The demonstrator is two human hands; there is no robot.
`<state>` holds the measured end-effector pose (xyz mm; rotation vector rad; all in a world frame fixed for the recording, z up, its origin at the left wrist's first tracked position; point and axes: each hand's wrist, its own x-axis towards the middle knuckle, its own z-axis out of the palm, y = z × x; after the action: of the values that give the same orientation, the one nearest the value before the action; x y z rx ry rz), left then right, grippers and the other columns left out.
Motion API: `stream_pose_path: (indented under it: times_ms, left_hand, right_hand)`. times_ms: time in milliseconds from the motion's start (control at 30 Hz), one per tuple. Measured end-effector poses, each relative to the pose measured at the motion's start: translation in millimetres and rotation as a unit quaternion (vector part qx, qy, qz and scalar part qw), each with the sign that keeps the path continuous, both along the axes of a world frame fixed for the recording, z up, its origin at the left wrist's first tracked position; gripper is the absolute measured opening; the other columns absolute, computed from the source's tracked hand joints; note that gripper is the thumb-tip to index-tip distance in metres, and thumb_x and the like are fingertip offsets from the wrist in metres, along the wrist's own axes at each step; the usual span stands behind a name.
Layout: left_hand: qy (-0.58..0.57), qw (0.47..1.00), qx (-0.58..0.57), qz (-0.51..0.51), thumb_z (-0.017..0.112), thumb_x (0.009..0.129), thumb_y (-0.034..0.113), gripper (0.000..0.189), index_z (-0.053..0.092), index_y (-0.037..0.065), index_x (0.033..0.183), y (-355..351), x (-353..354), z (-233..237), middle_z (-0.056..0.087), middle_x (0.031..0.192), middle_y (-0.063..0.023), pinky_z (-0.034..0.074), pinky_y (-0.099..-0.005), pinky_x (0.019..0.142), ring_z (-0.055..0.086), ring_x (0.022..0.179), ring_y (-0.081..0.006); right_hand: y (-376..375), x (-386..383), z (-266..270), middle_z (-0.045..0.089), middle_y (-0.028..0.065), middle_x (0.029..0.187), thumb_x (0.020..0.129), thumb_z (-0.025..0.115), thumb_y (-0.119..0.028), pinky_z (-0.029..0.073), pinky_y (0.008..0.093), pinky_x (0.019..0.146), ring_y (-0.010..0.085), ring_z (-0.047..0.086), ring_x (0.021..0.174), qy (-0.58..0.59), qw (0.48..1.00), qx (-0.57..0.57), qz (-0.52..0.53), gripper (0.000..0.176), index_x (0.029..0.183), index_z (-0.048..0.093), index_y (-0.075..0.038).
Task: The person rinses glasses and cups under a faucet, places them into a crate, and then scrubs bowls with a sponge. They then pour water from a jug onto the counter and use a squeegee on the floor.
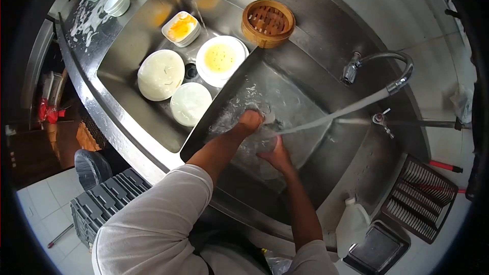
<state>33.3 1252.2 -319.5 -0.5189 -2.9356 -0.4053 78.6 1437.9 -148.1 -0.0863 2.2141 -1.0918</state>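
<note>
My left hand [250,118] reaches down into the right sink basin, bent at the wrist with its fingers curled and mostly hidden by splashing water. Something pale and see-through shows beside it, too blurred to name. Just nearer to me, my right hand [278,157] has its thumb spread away from its fingers, at the edge of the stream. A flexible faucet [402,79] sends a water jet [331,116] down between the hands. Water covers the floor of this basin [310,97].
The left basin [122,91] holds a soiled white plate [220,60], two round bowls [161,75] and stacked square dishes [181,29]. A bamboo steamer [268,23] sits by the divider. To the right are a white jug [351,224] and a dark rack [420,198].
</note>
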Motion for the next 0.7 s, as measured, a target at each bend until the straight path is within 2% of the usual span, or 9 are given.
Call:
stream_pose_path:
  times_ms: [67,133,200,300,400,467,567,633,700]
  left_hand:
    - [-0.145,0.836,0.509,-0.143,0.063,0.079,0.019,0.012,0.071,0.01,0.075,0,-14,-11,0.065,0.069,-0.0135,0.053,-0.0405,0.063,0.065,0.064,-0.0275]
    - [-0.221,0.735,0.615,-0.181,0.063,0.079,0.02,0.013,0.071,0.01,0.076,1,-18,-42,0.065,0.069,-0.0138,0.053,-0.0423,0.063,0.066,0.063,-0.0286]
    - [-0.051,0.992,0.052,-0.106,0.062,0.082,0.02,0.014,0.069,0.009,0.077,4,-13,45,0.065,0.071,-0.0145,0.051,-0.0417,0.065,0.064,0.062,-0.028]
    - [-0.092,0.992,0.029,-0.084,0.06,0.086,0.019,0.015,0.066,0.008,0.078,5,-23,101,0.064,0.074,-0.0156,0.049,-0.0409,0.068,0.061,0.06,-0.0271]
    - [-0.333,0.913,0.234,-0.02,0.057,0.091,0.028,0.026,0.069,0.005,0.092,-9,-48,61,0.068,0.086,-0.0189,0.051,-0.0407,0.07,0.066,0.072,-0.0282]
    - [-0.618,0.692,0.372,0.031,0.059,0.091,0.037,0.031,0.069,0.011,0.106,-43,-53,51,0.07,0.104,-0.0078,0.053,-0.0381,0.074,0.065,0.096,-0.0188]
    - [-0.502,0.719,0.475,-0.071,0.063,0.083,0.023,0.031,0.068,0.005,0.108,-65,-34,100,0.07,0.1,-0.0134,0.054,-0.0415,0.078,0.066,0.087,-0.0252]
    - [-0.56,0.679,0.473,0.045,0.062,0.082,0.02,0.03,0.07,0.011,0.109,-60,-34,57,0.071,0.099,-0.0136,0.055,-0.0425,0.077,0.068,0.086,-0.0283]
    - [-0.398,0.883,0.229,0.092,0.065,0.082,0.021,0.024,0.071,0.012,0.104,-38,-38,89,0.071,0.091,-0.0136,0.055,-0.0431,0.071,0.07,0.083,-0.027]
  right_hand:
    - [-6,-5,32,0.057,0.0198,0.121,0.077,0.078,-0.021,0.052,0.0433,0.087,0.0345,0.062,0.103,-0.092,0.989,-0.113,-0.035,0.093,0.149,0.021,-0.006]
    - [-12,-11,85,0.059,0.0178,0.114,0.082,0.073,-0.018,0.055,0.0427,0.078,0.0299,0.064,0.093,-0.284,0.92,-0.243,-0.116,0.086,0.15,0.02,-0.008]
    - [-1,-12,111,0.06,0.0167,0.107,0.089,0.065,-0.021,0.055,0.0385,0.068,0.0252,0.064,0.087,-0.368,0.845,-0.362,-0.139,0.077,0.151,0.021,-0.012]
    - [23,9,110,0.062,0.0153,0.1,0.091,0.062,-0.033,0.053,0.0348,0.063,0.0221,0.063,0.074,-0.391,0.776,-0.454,-0.197,0.071,0.149,0.026,-0.013]
    - [58,29,58,0.06,0.0151,0.104,0.087,0.069,-0.031,0.054,0.0355,0.065,0.0231,0.063,0.078,-0.354,0.845,-0.299,-0.267,0.08,0.15,0.025,-0.013]
    - [64,46,30,0.061,0.0166,0.109,0.079,0.077,-0.035,0.054,0.0384,0.071,0.0276,0.064,0.085,-0.251,0.924,-0.109,-0.268,0.09,0.149,0.026,-0.011]
    - [85,80,-31,0.061,0.0198,0.118,0.068,0.084,-0.037,0.052,0.042,0.084,0.0347,0.064,0.099,-0.008,0.968,0.17,-0.186,0.101,0.148,0.028,-0.008]
    - [86,81,-34,0.058,0.022,0.125,0.065,0.086,-0.036,0.05,0.043,0.091,0.0379,0.061,0.11,0.06,0.951,0.266,-0.146,0.103,0.147,0.029,-0.007]
    - [74,69,-3,0.055,0.0241,0.131,0.066,0.085,-0.035,0.047,0.0431,0.096,0.0393,0.056,0.12,0.004,0.945,0.289,-0.155,0.101,0.146,0.03,-0.006]
